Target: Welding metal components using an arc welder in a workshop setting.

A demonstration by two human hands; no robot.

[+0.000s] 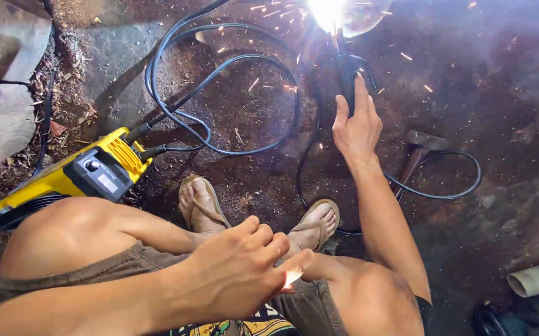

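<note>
My right hand (pixel 357 127) grips a black welding electrode holder (pixel 346 73) and holds it out over the dirt floor. A bright white arc (pixel 328 11) burns at its tip and throws sparks around. My left hand (pixel 239 270) rests near my knees with the fingers curled loosely; it holds nothing that I can see. I sit or squat with my feet in tan sandals (pixel 202 200) below the hands.
A yellow welding machine (pixel 73 174) stands at the left, beside my knee. Black cables (pixel 219 87) loop across the ground. A hammer (pixel 420 149) lies right of my forearm. A short pale pipe piece (pixel 534 280) lies at lower right, stones (pixel 2 87) at far left.
</note>
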